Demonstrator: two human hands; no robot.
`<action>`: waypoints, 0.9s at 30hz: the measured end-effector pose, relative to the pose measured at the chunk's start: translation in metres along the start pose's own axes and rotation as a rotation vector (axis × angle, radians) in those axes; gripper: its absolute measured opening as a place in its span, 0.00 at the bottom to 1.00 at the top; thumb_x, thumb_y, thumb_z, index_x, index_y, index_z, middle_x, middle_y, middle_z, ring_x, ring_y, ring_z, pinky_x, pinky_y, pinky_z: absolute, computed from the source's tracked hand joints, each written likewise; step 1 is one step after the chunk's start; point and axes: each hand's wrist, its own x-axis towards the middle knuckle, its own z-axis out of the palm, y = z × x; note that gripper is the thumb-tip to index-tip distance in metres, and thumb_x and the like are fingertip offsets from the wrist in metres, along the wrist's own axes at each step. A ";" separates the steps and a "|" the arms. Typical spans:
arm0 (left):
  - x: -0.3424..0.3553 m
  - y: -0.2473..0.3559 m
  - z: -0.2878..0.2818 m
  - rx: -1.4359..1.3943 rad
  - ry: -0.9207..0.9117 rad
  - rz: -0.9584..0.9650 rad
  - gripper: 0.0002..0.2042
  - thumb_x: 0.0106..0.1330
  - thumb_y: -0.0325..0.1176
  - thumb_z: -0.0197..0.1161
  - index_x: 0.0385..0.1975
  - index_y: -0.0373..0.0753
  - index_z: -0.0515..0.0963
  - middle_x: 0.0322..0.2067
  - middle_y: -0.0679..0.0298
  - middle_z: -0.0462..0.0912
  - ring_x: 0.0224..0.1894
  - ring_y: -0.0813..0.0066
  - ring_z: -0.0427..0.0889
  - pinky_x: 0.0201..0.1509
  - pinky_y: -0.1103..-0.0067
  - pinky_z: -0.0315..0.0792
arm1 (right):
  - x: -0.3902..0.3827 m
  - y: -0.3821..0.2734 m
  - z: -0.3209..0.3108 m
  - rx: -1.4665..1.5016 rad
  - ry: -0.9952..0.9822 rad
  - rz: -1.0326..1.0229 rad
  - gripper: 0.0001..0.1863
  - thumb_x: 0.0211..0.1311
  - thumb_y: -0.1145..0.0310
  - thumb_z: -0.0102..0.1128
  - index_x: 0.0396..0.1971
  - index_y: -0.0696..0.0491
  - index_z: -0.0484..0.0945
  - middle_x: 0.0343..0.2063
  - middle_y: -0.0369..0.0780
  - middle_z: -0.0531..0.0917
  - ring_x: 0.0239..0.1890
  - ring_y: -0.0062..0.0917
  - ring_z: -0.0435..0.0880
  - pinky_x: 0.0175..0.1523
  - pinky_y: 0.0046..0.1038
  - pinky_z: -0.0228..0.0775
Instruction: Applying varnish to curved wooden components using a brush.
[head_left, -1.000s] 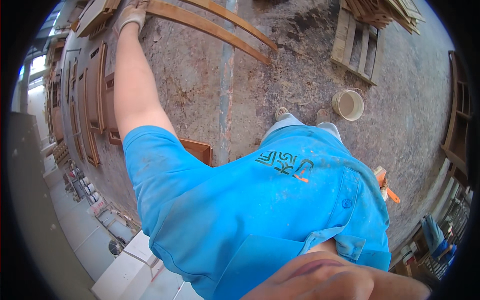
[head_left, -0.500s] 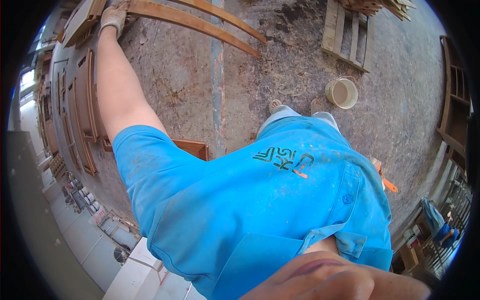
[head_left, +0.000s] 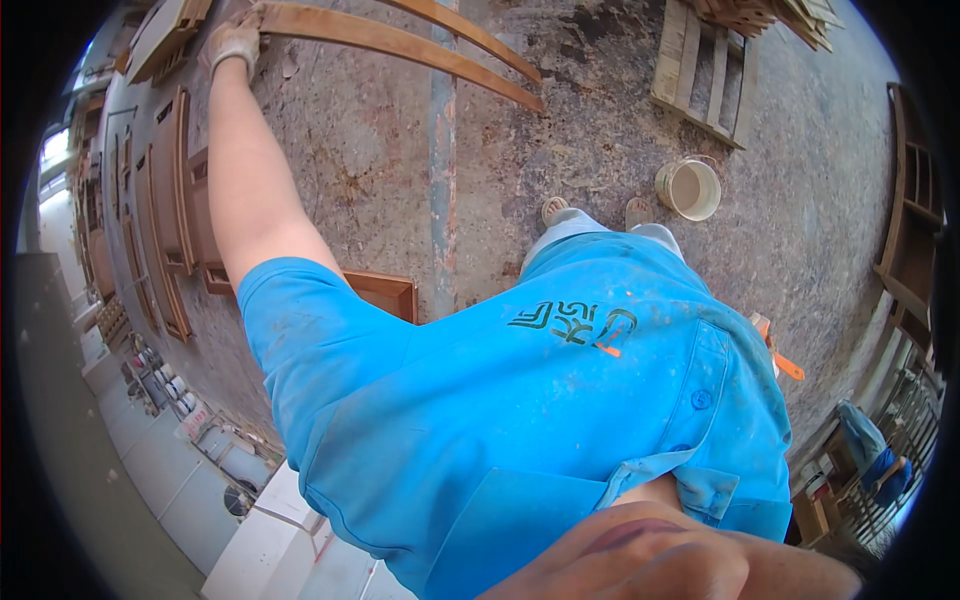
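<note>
My left arm reaches out to the far left. The left hand (head_left: pixel 236 42), in a pale work glove, is closed round the end of a long brown wooden rail (head_left: pixel 390 35). A second wooden rail (head_left: pixel 480 38) runs alongside it; both look bowed, and their far-left part is cut off by the picture's edge. My right arm is hidden behind my blue shirt (head_left: pixel 540 400). An orange-handled tool (head_left: pixel 788 368) sticks out past the shirt's right side, with a small pale patch beside it. I cannot make out the fingers there.
A whitish bucket (head_left: pixel 690 190) stands on the stained floor ahead of my feet. Beyond it lies a wooden pallet (head_left: pixel 705 75) near stacked timber (head_left: pixel 775 15). Brown wooden panels (head_left: pixel 170 190) stand on the left, a wooden cabinet (head_left: pixel 912 210) on the right. Another person (head_left: pixel 885 470) is at far right.
The whole view has shifted slightly to the right. My left hand keeps its grip on the wooden rail, and the orange-handled tool stays at my right side.
</note>
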 end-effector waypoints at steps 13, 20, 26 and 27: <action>-0.044 0.023 -0.004 0.288 0.135 0.198 0.24 0.61 0.47 0.62 0.53 0.39 0.76 0.38 0.58 0.83 0.24 0.70 0.80 0.33 0.77 0.76 | 0.018 -0.043 0.080 0.050 -0.069 0.017 0.22 0.43 0.56 0.76 0.37 0.50 0.80 0.28 0.37 0.82 0.26 0.26 0.81 0.26 0.24 0.73; -0.114 -0.008 0.014 -0.431 0.218 -0.100 0.27 0.58 0.54 0.62 0.42 0.32 0.72 0.31 0.52 0.80 0.27 0.63 0.79 0.25 0.69 0.75 | 0.073 0.003 0.042 0.201 -0.204 0.076 0.21 0.46 0.56 0.74 0.36 0.51 0.79 0.27 0.38 0.82 0.27 0.26 0.81 0.27 0.24 0.74; -0.356 -0.153 0.123 -0.769 -0.036 -0.626 0.10 0.64 0.40 0.56 0.30 0.40 0.73 0.18 0.62 0.72 0.13 0.72 0.71 0.14 0.77 0.67 | 0.157 0.000 0.065 0.124 -0.160 0.041 0.19 0.47 0.57 0.73 0.36 0.51 0.79 0.29 0.38 0.83 0.28 0.27 0.82 0.30 0.25 0.75; -0.357 -0.146 0.121 -0.775 -0.024 -0.627 0.10 0.64 0.40 0.56 0.30 0.40 0.73 0.18 0.62 0.72 0.13 0.72 0.71 0.14 0.77 0.67 | 0.159 -0.011 0.071 0.124 -0.171 0.034 0.19 0.47 0.57 0.73 0.36 0.51 0.79 0.29 0.38 0.83 0.28 0.27 0.82 0.30 0.25 0.75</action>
